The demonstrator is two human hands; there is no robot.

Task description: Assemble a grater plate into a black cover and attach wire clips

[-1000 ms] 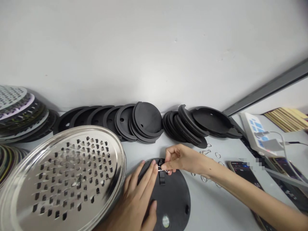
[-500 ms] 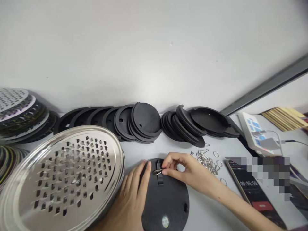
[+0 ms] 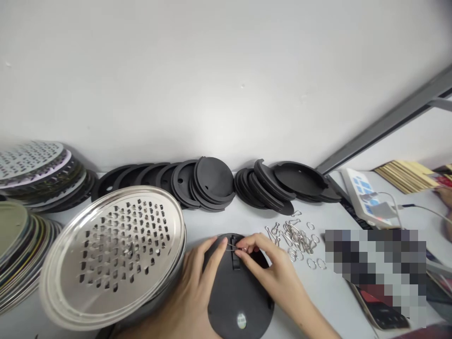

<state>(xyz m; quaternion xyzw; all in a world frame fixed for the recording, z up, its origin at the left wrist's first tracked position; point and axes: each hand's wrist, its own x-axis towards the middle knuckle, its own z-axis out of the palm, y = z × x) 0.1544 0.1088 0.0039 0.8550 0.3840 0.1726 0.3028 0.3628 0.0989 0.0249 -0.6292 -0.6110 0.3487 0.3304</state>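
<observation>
In front of me on the table lies a round black plate (image 3: 235,292) with a raised slotted bracket (image 3: 236,259) near its far edge and a pale oval spot near its front. My left hand (image 3: 197,278) grips the plate's left side, a fingertip close to the bracket. Between thumb and fingers, my right hand (image 3: 268,263) pinches a thin metal wire clip (image 3: 230,247) across the bracket. Whether the clip passes through the bracket cannot be seen. To the right is a loose pile of metal clips and rings (image 3: 298,238).
A large metal disc with grater-like holes (image 3: 120,292) stands at left, overlapping my left forearm. Stacked patterned discs (image 3: 67,181) and thin round sheets (image 3: 38,259) are further left. Black round plates (image 3: 215,181) line the wall. A phone (image 3: 384,310) and power strip (image 3: 363,193) lie right.
My right hand has shifted slightly, its pinch closer over the bracket, and the clip now reaches toward my left fingertip. The camera view has moved a little. The plate still lies under my hands.
</observation>
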